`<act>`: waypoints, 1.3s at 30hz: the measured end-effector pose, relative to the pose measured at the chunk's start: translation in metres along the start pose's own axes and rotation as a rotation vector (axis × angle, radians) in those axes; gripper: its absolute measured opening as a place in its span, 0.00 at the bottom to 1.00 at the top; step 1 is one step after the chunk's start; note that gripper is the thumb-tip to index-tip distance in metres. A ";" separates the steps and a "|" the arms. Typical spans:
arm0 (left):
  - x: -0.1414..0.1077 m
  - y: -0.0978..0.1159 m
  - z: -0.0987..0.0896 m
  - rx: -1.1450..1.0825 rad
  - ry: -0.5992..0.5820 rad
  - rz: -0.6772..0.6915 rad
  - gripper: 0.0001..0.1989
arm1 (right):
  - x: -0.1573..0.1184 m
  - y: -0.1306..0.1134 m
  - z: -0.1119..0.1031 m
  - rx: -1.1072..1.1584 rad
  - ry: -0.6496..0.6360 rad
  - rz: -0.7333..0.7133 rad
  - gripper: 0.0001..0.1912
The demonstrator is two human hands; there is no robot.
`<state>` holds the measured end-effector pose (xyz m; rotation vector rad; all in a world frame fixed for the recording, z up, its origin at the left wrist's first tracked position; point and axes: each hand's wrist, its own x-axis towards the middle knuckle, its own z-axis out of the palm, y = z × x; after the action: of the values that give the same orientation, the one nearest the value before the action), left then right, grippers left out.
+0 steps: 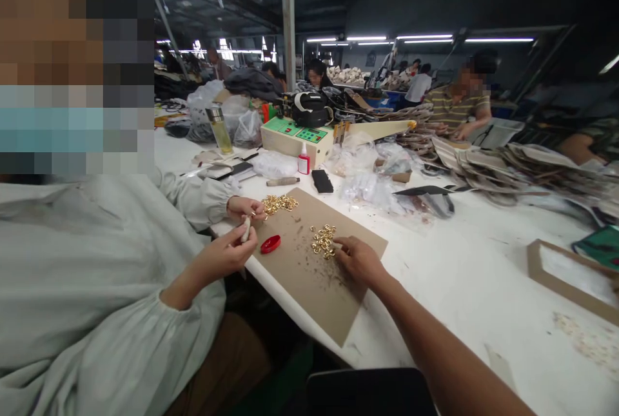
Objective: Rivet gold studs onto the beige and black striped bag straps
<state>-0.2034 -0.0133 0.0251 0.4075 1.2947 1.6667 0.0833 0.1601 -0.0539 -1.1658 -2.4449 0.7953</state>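
Observation:
My right hand [358, 260] reaches in from the lower right to a small pile of gold metal rings [323, 242]. Its fingers are partly bent and a little apart, with the fingertips at the pile's right edge; I make out nothing held in them. Under the pile lies a brown cardboard sheet [329, 309], dusted with dark crumbs. A second heap of gold rings [279, 204] sits on its far left corner, and a shallow red lid [271, 244] rests nearer. My left hand is out of the picture.
At my left a co-worker's hands [236, 245] hold a small pale piece. Behind the sheet are a red-labelled bottle [304, 161], a black block [322, 181], a cream machine [297, 138] and plastic bags [370, 187]. A brown-framed tray [575, 284] stands right.

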 end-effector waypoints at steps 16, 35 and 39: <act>-0.165 -0.153 0.053 0.214 -0.210 -0.464 0.38 | -0.073 0.019 -0.068 0.059 0.029 0.175 0.09; -0.219 -0.179 0.099 0.023 -0.200 -0.538 0.41 | -0.253 0.045 -0.079 -0.233 -0.001 0.338 0.07; -0.222 -0.178 0.100 0.053 -0.235 -0.544 0.39 | -0.251 0.052 -0.084 0.009 -0.054 0.402 0.09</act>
<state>0.0626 -0.1429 -0.0318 0.2430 1.1472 1.0971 0.3115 0.0182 -0.0299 -1.6817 -2.2727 0.9551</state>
